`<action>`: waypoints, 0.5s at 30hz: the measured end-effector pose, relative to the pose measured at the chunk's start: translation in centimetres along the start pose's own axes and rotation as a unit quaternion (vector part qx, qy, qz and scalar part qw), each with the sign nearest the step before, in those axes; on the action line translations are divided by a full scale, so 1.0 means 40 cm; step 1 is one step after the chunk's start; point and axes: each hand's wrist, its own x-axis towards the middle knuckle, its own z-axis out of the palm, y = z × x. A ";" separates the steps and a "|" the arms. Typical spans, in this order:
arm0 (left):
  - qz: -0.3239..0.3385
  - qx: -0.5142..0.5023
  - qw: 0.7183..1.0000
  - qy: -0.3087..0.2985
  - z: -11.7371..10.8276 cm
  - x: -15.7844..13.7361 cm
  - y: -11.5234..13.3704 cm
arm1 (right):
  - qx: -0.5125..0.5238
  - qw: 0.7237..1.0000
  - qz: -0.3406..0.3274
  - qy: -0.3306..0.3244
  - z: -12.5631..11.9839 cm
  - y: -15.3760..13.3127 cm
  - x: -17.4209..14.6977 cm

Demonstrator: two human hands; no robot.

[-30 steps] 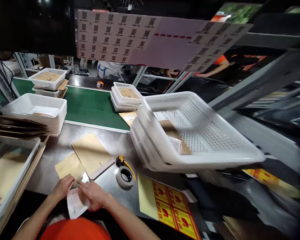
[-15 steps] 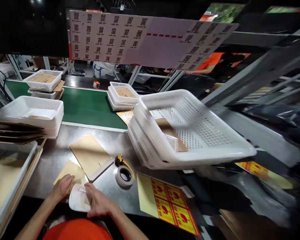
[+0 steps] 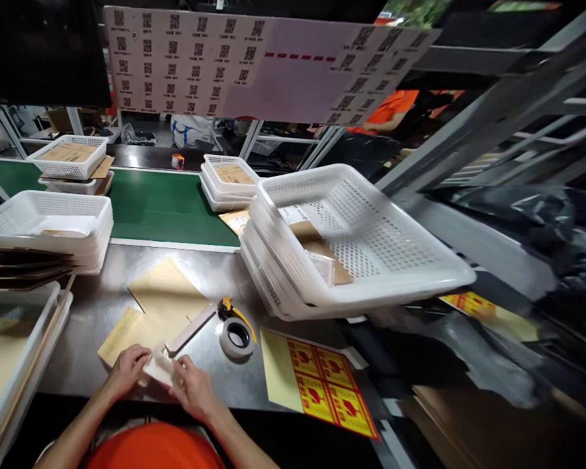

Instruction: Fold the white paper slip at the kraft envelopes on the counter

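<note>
Packing bench seen from above. Both hands meet at the near edge of the steel table (image 3: 215, 273). The left hand (image 3: 127, 368) and right hand (image 3: 191, 385) pinch a small white packet (image 3: 157, 369) between them, fingers curled closed on its 2 ends; the packet lies low over the table edge, just in front of a kraft envelope (image 3: 127, 329) and touching or nearly touching it.

Step in hand, as judged: the packet is being folded or flattened by both hands. The next move would call for a steady 2-handed grip while the packet is brought to the envelope's open end, which cannot be made out here.

Nearby: a tape dispenser (image 3: 235, 332) just right of the hands, a sheet of red-and-yellow labels (image 3: 322, 387) beyond it, a tilted stack of white baskets (image 3: 371, 247), and a green conveyor belt (image 3: 161, 208) behind.
</note>
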 end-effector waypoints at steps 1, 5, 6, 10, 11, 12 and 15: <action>-0.008 -0.011 1.000 -0.008 0.000 0.003 0.008 | -0.028 0.999 0.002 -0.014 0.004 -0.006 0.003; 0.009 0.120 0.990 -0.071 0.010 0.012 0.057 | -0.063 0.997 0.029 -0.031 0.047 -0.039 0.024; 0.015 0.177 0.980 -0.091 0.019 0.014 0.074 | -0.047 0.998 0.040 -0.022 0.063 -0.046 0.031; 0.020 0.271 0.953 -0.135 0.071 0.025 0.144 | 0.041 0.995 0.073 0.060 0.123 -0.047 0.052; 0.027 0.267 0.954 -0.137 0.084 0.026 0.158 | 0.056 0.992 0.076 0.079 0.132 -0.040 0.055; 0.038 0.263 0.954 -0.142 0.093 0.024 0.169 | 0.068 0.990 0.080 0.093 0.138 -0.032 0.057; 0.092 0.240 0.957 -0.132 0.098 0.003 0.169 | 0.101 0.982 0.118 0.112 0.139 -0.013 0.062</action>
